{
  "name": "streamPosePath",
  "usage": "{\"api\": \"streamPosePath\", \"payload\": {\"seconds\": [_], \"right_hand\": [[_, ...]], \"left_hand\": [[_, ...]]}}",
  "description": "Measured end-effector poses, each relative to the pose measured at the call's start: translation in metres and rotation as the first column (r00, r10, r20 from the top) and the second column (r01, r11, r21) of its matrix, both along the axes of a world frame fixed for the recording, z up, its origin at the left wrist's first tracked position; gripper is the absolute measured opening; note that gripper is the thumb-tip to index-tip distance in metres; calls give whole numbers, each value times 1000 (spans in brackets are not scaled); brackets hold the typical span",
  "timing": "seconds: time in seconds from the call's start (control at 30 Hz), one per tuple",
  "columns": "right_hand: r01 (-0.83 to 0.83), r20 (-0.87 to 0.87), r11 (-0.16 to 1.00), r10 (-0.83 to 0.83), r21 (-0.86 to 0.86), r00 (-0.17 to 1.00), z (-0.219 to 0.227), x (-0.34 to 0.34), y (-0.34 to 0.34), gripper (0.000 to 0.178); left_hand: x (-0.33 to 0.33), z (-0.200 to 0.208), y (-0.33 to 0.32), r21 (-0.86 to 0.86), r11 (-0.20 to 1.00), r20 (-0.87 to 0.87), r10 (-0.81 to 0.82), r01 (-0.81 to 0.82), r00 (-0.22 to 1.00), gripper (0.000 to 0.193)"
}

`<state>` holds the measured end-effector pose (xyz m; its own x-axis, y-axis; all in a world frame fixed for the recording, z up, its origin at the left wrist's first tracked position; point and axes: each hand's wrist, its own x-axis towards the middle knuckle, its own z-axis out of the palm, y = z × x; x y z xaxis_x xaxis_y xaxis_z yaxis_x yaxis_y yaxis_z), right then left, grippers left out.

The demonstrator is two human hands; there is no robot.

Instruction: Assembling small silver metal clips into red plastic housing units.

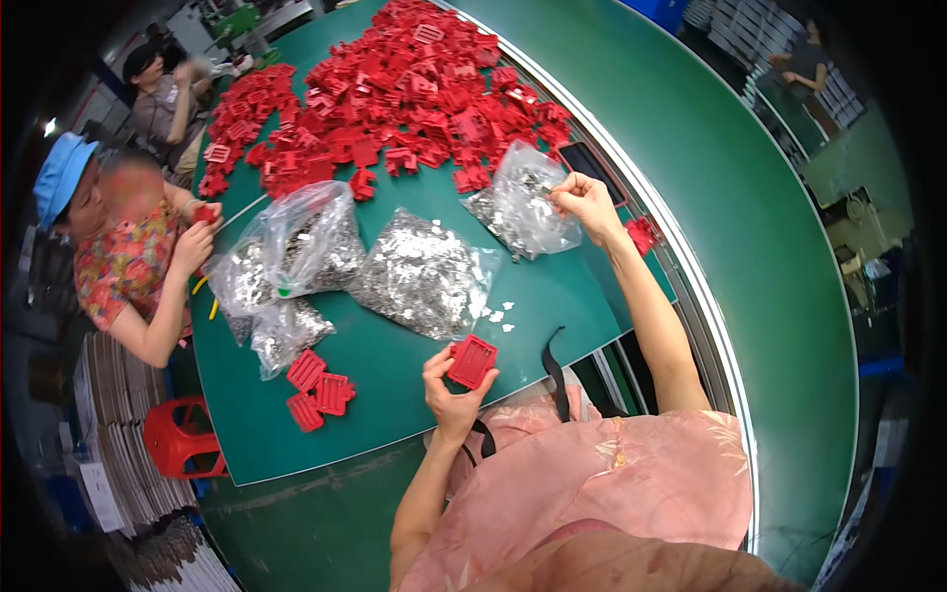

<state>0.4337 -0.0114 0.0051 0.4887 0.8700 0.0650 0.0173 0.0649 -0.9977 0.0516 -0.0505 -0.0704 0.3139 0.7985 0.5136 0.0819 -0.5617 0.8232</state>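
Observation:
My left hand (454, 400) grips a red slotted plastic part (473, 361) by its edges, just above the near side of the table. Out to the right, my right hand (590, 209) has thumb and fingers pinched together over an opened clear bag (533, 212) of small silvery metal pieces. What sits between those fingertips is too small to make out. Left of that bag lies a fuller clear bag (424, 276) of the same pieces, with a few loose metal pieces (501, 318) beside it. Three similar red parts (321, 392) rest together at the table's near left.
A big heap of red parts (395, 94) covers the far side of the green table (266, 444). More bags of metal pieces (316, 237) stand at left. A dark phone-like slab (592, 170) lies by the right rail. Across the left edge, a person in a blue cap (133, 257) handles a red part.

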Motion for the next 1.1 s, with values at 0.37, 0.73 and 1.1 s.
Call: {"api": "streamPosePath", "payload": {"seconds": [0.37, 0.73, 1.1], "right_hand": [[-50, 68, 996, 55, -68, 996, -10, -56, -73, 34], [-80, 782, 996, 83, -43, 617, -40, -83, -93, 7], [-205, 804, 880, 475, -429, 357, -7, -69, -68, 5]], "left_hand": [[2, 1, 0, -13, 1000, -28, 4, -4, 1000, 71], [3, 2, 1, 17, 999, -43, 36, -35, 998, 75], [2, 7, 1, 35, 998, -102, 57, -53, 993, 74]]}}
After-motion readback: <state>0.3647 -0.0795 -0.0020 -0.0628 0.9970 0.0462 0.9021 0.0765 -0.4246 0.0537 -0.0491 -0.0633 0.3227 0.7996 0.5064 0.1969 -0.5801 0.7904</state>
